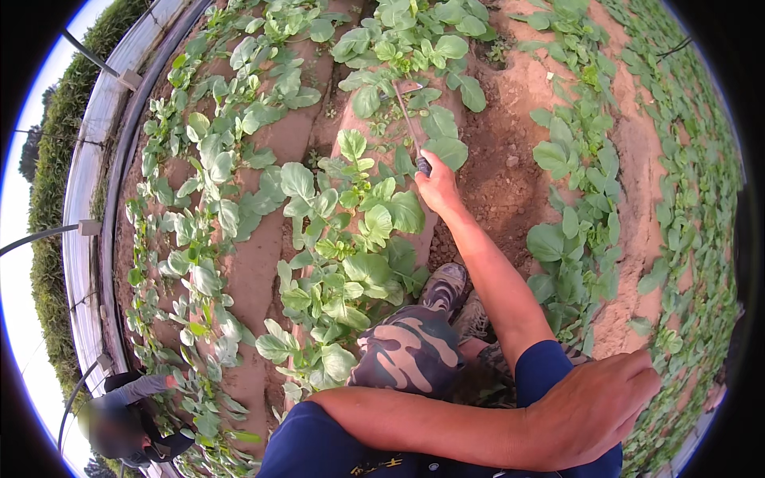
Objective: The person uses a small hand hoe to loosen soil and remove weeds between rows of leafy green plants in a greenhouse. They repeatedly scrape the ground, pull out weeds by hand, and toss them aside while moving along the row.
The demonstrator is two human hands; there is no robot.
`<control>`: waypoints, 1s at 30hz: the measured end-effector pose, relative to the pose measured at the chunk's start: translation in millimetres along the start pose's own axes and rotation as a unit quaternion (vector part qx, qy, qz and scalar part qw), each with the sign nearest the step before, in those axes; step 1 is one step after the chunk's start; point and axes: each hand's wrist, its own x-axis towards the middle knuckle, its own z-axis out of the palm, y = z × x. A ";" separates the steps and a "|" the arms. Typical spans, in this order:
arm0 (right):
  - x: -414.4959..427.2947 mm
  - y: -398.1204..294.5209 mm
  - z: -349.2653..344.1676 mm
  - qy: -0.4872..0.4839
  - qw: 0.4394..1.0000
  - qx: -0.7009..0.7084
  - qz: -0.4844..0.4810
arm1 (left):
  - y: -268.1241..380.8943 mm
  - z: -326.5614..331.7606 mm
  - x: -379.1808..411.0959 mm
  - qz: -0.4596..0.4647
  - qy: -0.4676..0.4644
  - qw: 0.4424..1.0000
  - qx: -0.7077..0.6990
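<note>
My right hand (438,182) grips the dark handle of a small hand hoe (407,116) near the upper middle of the view. Its thin metal shaft runs up and away to a flat blade (409,88), partly hidden among the leaves of a green leafy crop plant (439,122). At the lower right, my left arm lies bent across the front of my body. My left hand (591,406) is curled into a loose fist, with nothing visible in it. More leafy plants (364,269) grow on the raised bed beside my camouflage-clad knee (412,352).
A bare soil furrow (496,173) runs right of the bed, with further crop rows (562,161) beyond. At the far left are plastic sheeting (89,173) and curved hoops (42,238). Another person (128,412) bends over plants at the lower left. My shoe (445,287) stands in the furrow.
</note>
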 end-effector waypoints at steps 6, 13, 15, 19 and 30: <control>11.6 -9.0 6.0 -0.070 0.997 0.027 -0.034 | -2.0 -9.8 0.0 -0.013 -0.020 1.000 0.005; 48.9 -1.8 -8.3 -0.114 0.987 0.103 0.049 | -5.9 -8.8 -5.1 -0.012 -0.004 1.000 -0.007; 46.0 0.3 -4.6 -0.102 0.989 0.076 0.071 | -4.6 -10.3 -5.0 -0.013 -0.002 1.000 -0.016; 42.4 1.6 2.8 -0.097 0.992 0.033 0.071 | 6.6 -18.1 -0.8 -0.020 -0.083 0.995 0.059; -2.6 24.3 4.0 -0.072 0.989 0.061 0.110 | -4.1 -0.5 -12.4 -0.030 -0.067 0.997 0.037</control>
